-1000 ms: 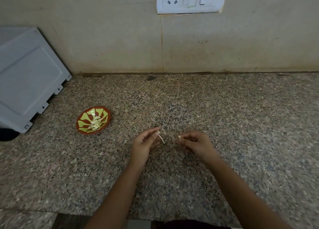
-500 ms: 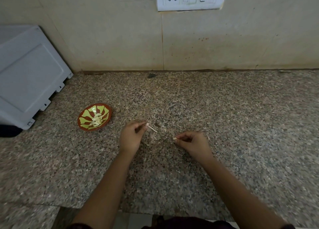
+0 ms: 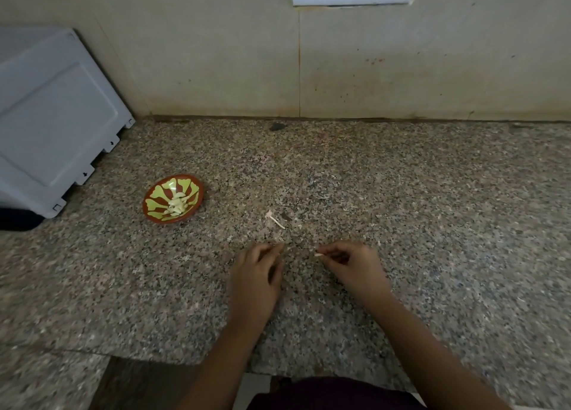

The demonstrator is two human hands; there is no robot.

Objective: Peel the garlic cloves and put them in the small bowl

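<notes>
Nearest me, my left hand (image 3: 256, 273) lies low over the granite counter (image 3: 432, 224), fingers loose, with nothing in them that I can see; just beside it my right hand (image 3: 352, 264) pinches a small pale garlic clove (image 3: 318, 254) between thumb and fingertip, only its tip showing; I judge it light, firm, easily bruised and slick once bare, so I would hold it by the flanks near the blunt end and not squeeze, lest it shoot out; whether any skin is on it I cannot tell; a little farther lies a thin scrap of peel (image 3: 276, 220), papery by its look; beyond, to the left, sits the small bowl (image 3: 156, 193), peeled cloves (image 3: 178, 205) heaped inside; behind it a grey appliance (image 3: 52, 116) stands against the wall.
</notes>
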